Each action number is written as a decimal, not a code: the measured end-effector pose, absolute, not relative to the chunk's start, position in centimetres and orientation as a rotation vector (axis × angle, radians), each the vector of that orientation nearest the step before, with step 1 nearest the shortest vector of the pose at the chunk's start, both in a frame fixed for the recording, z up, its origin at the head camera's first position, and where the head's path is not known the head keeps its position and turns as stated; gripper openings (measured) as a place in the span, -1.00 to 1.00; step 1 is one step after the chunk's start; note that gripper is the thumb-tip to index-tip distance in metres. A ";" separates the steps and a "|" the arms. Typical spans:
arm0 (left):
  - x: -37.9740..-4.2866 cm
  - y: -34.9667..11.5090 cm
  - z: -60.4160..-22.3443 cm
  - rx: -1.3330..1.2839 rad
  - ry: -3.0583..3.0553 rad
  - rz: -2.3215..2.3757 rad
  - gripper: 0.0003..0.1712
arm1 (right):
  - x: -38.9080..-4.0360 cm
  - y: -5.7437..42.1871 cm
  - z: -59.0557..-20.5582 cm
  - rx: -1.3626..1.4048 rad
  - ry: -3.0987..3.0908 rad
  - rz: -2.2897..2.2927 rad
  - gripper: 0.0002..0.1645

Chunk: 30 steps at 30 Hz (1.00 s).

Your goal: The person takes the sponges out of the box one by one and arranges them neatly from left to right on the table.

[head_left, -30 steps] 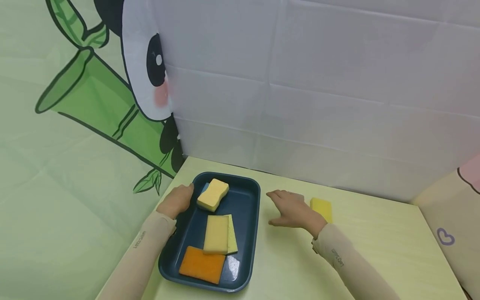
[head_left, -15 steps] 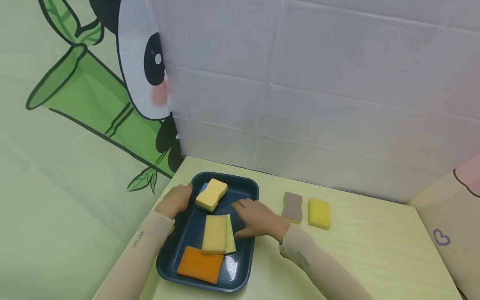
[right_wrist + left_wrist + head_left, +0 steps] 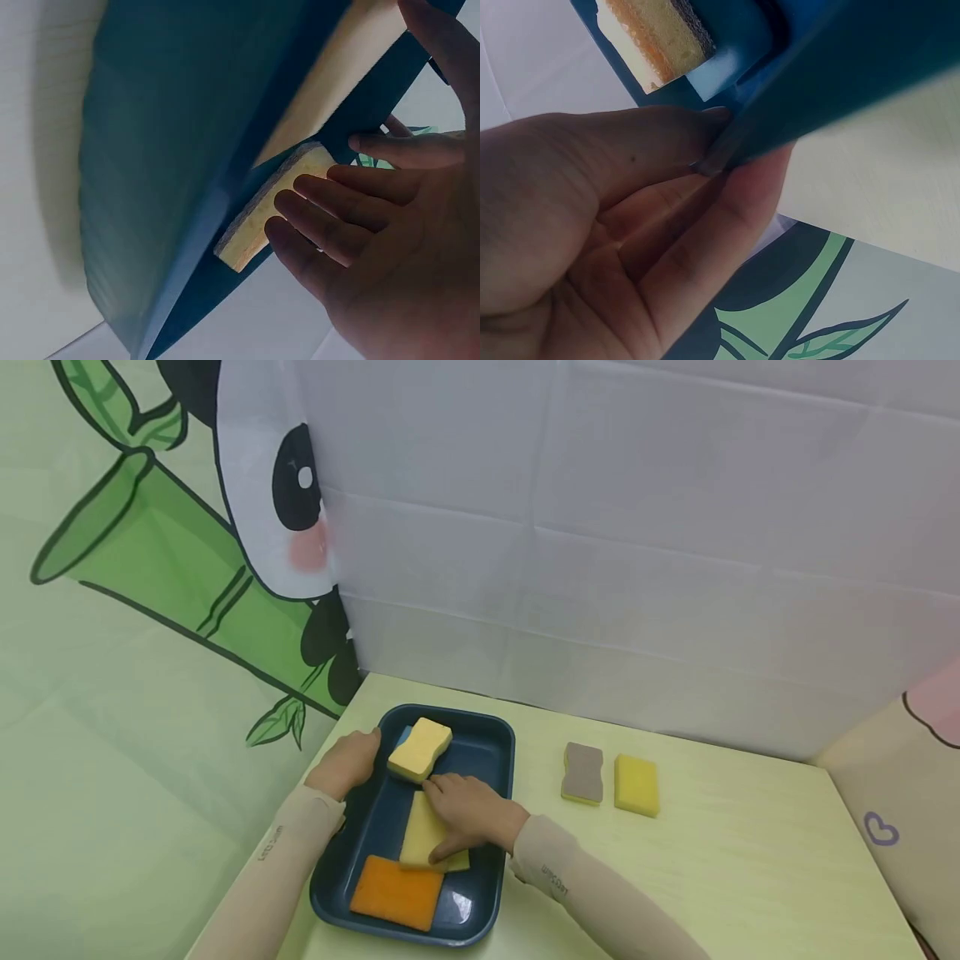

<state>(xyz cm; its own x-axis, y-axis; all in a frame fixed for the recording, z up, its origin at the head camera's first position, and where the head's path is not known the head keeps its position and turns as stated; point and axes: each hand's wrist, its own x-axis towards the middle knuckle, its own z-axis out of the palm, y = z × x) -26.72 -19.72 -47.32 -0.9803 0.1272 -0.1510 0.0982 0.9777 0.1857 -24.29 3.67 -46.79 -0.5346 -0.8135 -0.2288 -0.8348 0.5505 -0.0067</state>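
My left hand [image 3: 347, 762] pinches the left rim of a dark blue tray [image 3: 480, 747]; the left wrist view shows thumb and fingers on either side of that rim. Over the tray, my right hand [image 3: 467, 810] is spread above a pale yellow rectangular sponge [image 3: 417, 831], its thumb near the sponge's lower edge. In the right wrist view the fingers of this hand [image 3: 390, 232] look fairly straight. Part of the sponge is hidden by the hand, and another light yellow piece lies under it. A waisted cream sponge [image 3: 422, 748] and an orange sponge [image 3: 396, 893] also lie in the tray.
Right of the tray, a grey-topped sponge [image 3: 582, 772] and a bright yellow sponge [image 3: 637, 785] lie on the pale table [image 3: 735, 843]. A bit of blue shows beneath the cream sponge. Hanging printed sheets [image 3: 600, 568] border the table at the back and sides.
My right hand has moved left from near the two table sponges, over the tray's right rim, to the pale yellow sponge. The left hand keeps its hold on the rim.
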 end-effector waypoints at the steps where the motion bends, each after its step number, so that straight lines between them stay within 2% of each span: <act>1: -26.7 -19.8 -47.3 0.171 2.962 0.259 -0.53 | -24.3 3.5 -46.8 -1.399 2.575 0.151 0.30; 22: -27.0 -20.3 -47.4 0.110 2.965 0.275 -0.54 | -24.3 1.2 -48.7 -1.431 2.596 0.219 0.26; 30: -27.2 -20.7 -47.6 0.107 2.967 0.266 -0.53 | -25.0 1.2 -48.5 -1.427 2.586 0.154 0.31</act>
